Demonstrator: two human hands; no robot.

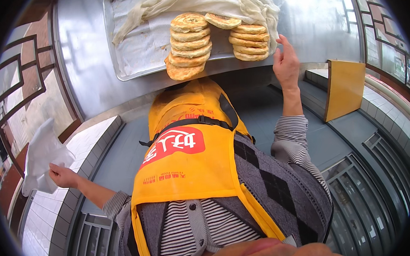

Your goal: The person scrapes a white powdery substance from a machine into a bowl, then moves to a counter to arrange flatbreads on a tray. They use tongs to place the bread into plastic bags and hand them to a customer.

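Note:
Out to the left, my left hand (64, 175) grips a thin white plastic bag (44, 153), which hangs loosely from the fingers. My right hand (286, 63) is raised at the right side of the metal tray (127, 76), thumb and fingers apart, with nothing visible in it. Its fingertips are close to the cream cloth (271, 16); I cannot tell if they touch. Near it stands a stack of round flatbreads (249, 44). A taller flatbread stack (189, 42) leans at the tray's front edge. One flatbread (223, 21) lies tilted between the stacks.
The tray rests on a stainless steel counter (87, 64). White-tiled ledges (98, 142) flank me, and a yellow board (345, 89) stands upright at the right. Latticed windows (31, 64) rise on both sides. My yellow apron (190, 177) bears writing.

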